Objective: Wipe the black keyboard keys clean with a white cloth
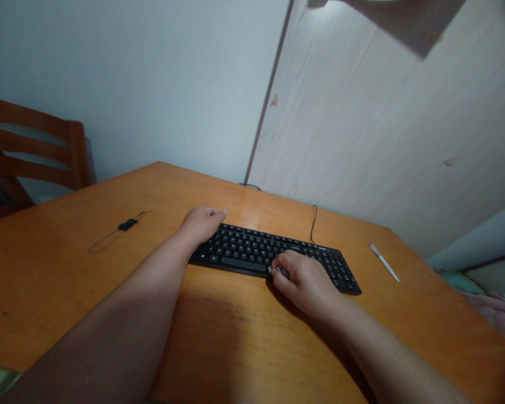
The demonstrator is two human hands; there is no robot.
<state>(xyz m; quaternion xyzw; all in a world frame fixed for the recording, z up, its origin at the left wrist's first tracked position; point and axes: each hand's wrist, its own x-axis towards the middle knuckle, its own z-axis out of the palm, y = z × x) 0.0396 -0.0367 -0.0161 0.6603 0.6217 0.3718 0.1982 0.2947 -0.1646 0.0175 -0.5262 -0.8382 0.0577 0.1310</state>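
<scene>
A black wired keyboard [252,249] lies across the middle of an orange wooden table [109,314]. My left hand [202,223] rests on the keyboard's far left corner, fingers curled over the edge and holding it. My right hand [303,278] sits over the keyboard's front edge near the space bar, fingers closed in a pinch on a small pale wad [276,271], perhaps a cloth or tissue, pressed to the keys.
A wire keycap puller with a black grip [124,227] lies on the table to the left. A white pen [384,262] lies to the right of the keyboard. The keyboard cable [313,221] runs to the back wall. A wooden chair [33,151] stands at far left.
</scene>
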